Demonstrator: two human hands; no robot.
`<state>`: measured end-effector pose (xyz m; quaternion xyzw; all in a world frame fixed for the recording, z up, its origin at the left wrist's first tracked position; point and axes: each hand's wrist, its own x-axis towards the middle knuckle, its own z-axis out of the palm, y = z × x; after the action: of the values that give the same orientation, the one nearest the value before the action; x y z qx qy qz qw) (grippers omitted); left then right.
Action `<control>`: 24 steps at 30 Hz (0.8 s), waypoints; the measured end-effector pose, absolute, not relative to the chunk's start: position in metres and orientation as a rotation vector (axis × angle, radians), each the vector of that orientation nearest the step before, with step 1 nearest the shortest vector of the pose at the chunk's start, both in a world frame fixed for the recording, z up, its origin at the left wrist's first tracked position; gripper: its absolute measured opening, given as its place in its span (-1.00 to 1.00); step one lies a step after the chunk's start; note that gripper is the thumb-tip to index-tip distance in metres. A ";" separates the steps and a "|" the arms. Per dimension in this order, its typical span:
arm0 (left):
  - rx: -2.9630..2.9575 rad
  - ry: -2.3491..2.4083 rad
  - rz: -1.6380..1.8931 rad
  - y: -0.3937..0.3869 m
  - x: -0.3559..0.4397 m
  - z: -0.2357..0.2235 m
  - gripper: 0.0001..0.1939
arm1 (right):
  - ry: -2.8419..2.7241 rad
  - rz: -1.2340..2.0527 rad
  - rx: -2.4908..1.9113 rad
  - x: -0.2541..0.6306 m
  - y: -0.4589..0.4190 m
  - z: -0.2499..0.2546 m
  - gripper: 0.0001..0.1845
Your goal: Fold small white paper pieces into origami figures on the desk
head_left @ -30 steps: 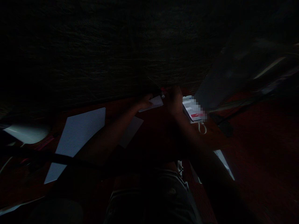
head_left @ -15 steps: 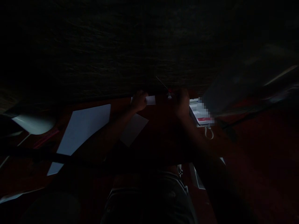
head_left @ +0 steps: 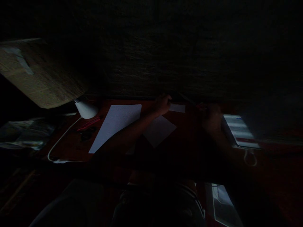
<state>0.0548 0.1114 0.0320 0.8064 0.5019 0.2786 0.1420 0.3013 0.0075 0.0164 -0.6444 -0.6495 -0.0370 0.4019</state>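
Note:
The scene is very dark. My left hand [head_left: 163, 104] is at the table's far edge, fingers curled at the end of a small white paper strip [head_left: 178, 108]; its grip is partly hidden. Below it lies a square sheet of paper [head_left: 159, 130], and a larger white sheet [head_left: 118, 123] is left of it, partly under my left forearm. My right hand [head_left: 212, 117] is blurred but closed around a long thin tool [head_left: 189, 100] with a reddish part [head_left: 201, 106]. The tool points left toward the strip, and its exact kind does not show.
A phone-like device [head_left: 241, 130] with a lit screen and white cable [head_left: 250, 158] lies at right. At left stand a white cone-shaped cup [head_left: 87, 109], a red object [head_left: 88, 123] and a cardboard-like box [head_left: 44, 75]. A wall rises behind the table.
My view has swung left, so everything sits further right and the box appears. The tool in my right hand has turned to a flatter angle. My left hand stays at the paper strip.

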 end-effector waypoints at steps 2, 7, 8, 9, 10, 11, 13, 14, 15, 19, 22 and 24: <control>2.276 1.442 0.843 0.100 0.032 0.037 -0.77 | -1.671 -0.049 -1.721 0.293 0.010 0.015 -0.70; 2.270 1.384 0.740 0.061 -0.023 0.030 -0.82 | -1.806 -0.024 -1.766 0.267 0.030 0.012 -0.67; 2.310 1.378 0.728 0.054 -0.030 0.026 -0.80 | -1.831 -0.032 -1.754 0.262 0.035 0.012 -0.68; 2.333 1.391 0.732 0.047 -0.035 0.021 -0.75 | -1.841 -0.048 -1.747 0.258 0.039 0.011 -0.69; 2.344 1.411 0.741 0.042 -0.038 0.017 -0.70 | -1.839 -0.063 -1.747 0.254 0.043 0.009 -0.69; 2.347 1.425 0.751 0.038 -0.040 0.013 -0.64 | -1.822 -0.073 -1.770 0.251 0.046 0.008 -0.68; 2.375 1.423 0.733 0.033 -0.040 0.008 -0.53 | -1.808 -0.063 -1.837 0.247 0.050 0.003 -0.68; 2.388 1.418 0.747 0.031 -0.039 0.006 -0.48 | -1.813 -0.041 -1.879 0.246 0.050 0.002 -0.68; 2.413 1.411 0.748 0.031 -0.037 0.006 -0.46 | -1.827 -0.015 -1.911 0.245 0.051 0.000 -0.68; 2.484 1.407 0.619 0.032 -0.037 0.007 -0.41 | -1.843 -0.041 -1.893 0.247 0.046 -0.002 -0.67; 2.478 1.458 0.587 0.033 -0.040 0.007 -0.41 | -1.741 -0.108 -1.829 0.249 0.038 0.001 -0.66; 2.474 1.473 0.603 0.034 -0.041 0.007 -0.46 | -1.760 -0.095 -1.732 0.250 0.033 0.004 -0.64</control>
<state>-0.0411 0.0341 0.0070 0.8368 0.4982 0.2040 0.0995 0.2500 0.0334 0.0043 -0.6618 -0.6726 -0.0362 0.3292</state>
